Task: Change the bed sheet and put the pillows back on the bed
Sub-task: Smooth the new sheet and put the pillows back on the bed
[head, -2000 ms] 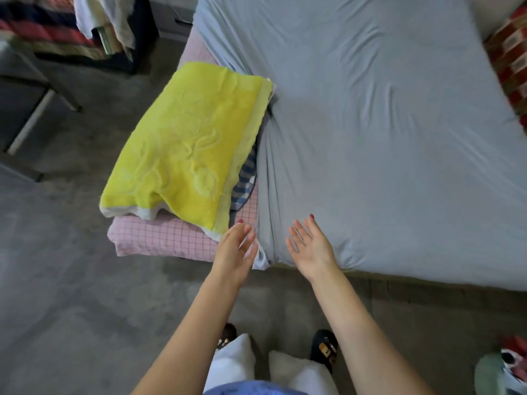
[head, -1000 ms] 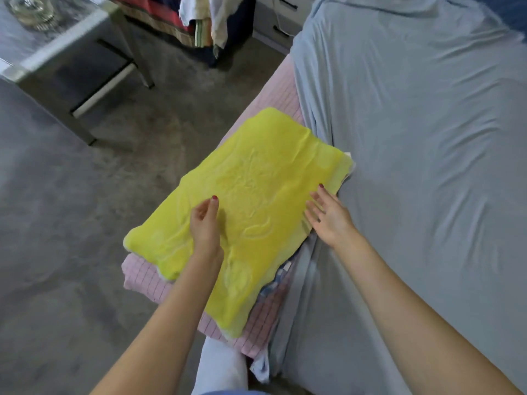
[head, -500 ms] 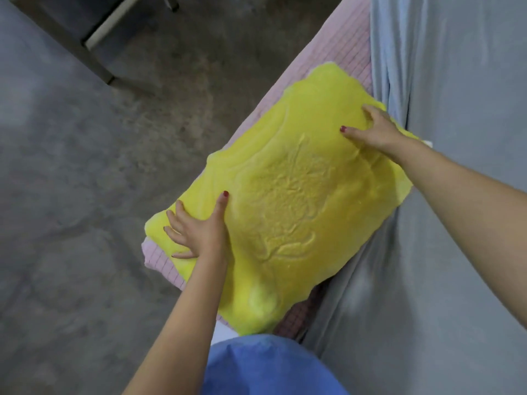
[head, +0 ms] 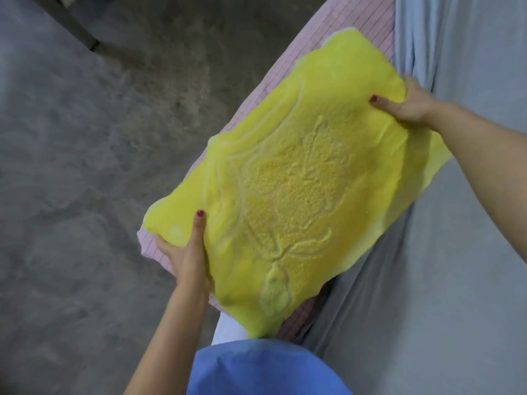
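Observation:
A yellow towel-covered pillow [head: 291,178] lies slanted across a pink checked mattress strip [head: 368,29] beside the bed. My left hand [head: 186,252] grips its near-left end, thumb on top and fingers tucked under the edge. My right hand [head: 405,105] grips the far-right end, thumb on top, fingers hidden beneath. A light blue-grey bed sheet [head: 456,252] covers the bed on the right, with folds along its edge.
Bare grey concrete floor [head: 85,166] fills the left side. A dark furniture leg [head: 77,32] crosses the upper left corner. My blue top [head: 262,369] shows at the bottom.
Both hands slid from flat on top of the yellow pillow to its two ends and closed round the edges. The view has moved closer over the pillow.

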